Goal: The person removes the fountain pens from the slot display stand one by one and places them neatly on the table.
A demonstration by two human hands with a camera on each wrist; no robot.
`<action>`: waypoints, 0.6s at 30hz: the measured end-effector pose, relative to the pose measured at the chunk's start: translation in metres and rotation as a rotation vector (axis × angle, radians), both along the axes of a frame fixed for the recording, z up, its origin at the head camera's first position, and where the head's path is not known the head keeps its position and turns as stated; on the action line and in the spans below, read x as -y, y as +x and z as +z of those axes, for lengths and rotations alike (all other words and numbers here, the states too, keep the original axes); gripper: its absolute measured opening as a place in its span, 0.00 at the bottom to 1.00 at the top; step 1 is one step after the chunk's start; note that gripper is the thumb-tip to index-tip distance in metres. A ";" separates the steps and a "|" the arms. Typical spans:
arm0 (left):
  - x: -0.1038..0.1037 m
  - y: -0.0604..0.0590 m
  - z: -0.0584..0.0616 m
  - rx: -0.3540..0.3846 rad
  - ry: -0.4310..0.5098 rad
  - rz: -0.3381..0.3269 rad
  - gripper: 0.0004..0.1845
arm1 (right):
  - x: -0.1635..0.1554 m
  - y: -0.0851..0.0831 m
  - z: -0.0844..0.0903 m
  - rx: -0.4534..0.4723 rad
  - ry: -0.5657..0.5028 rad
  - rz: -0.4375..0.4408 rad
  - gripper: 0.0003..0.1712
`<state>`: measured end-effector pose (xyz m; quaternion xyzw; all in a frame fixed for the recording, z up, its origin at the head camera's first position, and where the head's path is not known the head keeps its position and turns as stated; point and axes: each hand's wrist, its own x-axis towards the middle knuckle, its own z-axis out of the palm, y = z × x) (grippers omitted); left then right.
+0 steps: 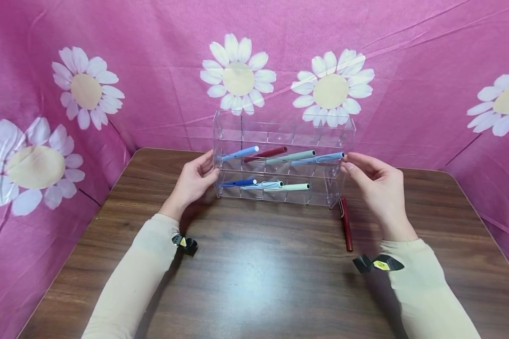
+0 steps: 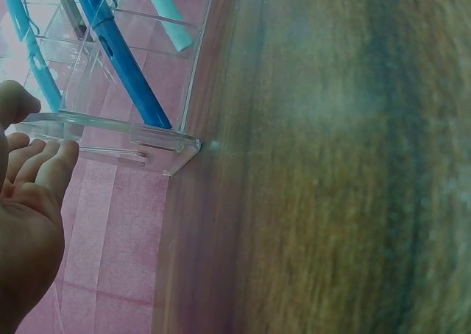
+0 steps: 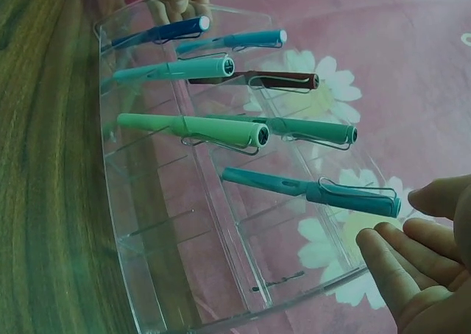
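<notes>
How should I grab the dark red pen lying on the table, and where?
Probably mid-barrel: pinch the dark red pen across its width, right hand coming from above right. It lies lengthwise away from you; its clip is toward the far end, near the clear pen rack.

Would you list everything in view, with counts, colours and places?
Table: 1, brown, foreground.
Rack: 1, clear, on table.
Upper pens: 4, light blue, dark red, green, light blue, in rack.
Lower pens: 3, dark blue, light blue, pale green, in rack.
Loose pen: 1, dark red, on table near rack.
Cloth: apparently 1, pink, behind table.
Daisies: 5, white and yellow, on cloth.
Sleeves: 2, cream, on arms.
Wrist cameras: 2, mostly black, on wrists.
Left hand: 1, bare, holding rack's left end.
Right hand: 1, bare, at rack's right end.
</notes>
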<state>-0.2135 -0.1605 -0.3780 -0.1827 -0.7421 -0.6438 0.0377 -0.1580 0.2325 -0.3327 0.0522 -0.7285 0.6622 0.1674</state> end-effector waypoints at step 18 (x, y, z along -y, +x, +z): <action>-0.001 -0.001 -0.001 -0.003 0.012 0.004 0.30 | 0.024 -0.001 0.016 0.037 0.088 -0.093 0.21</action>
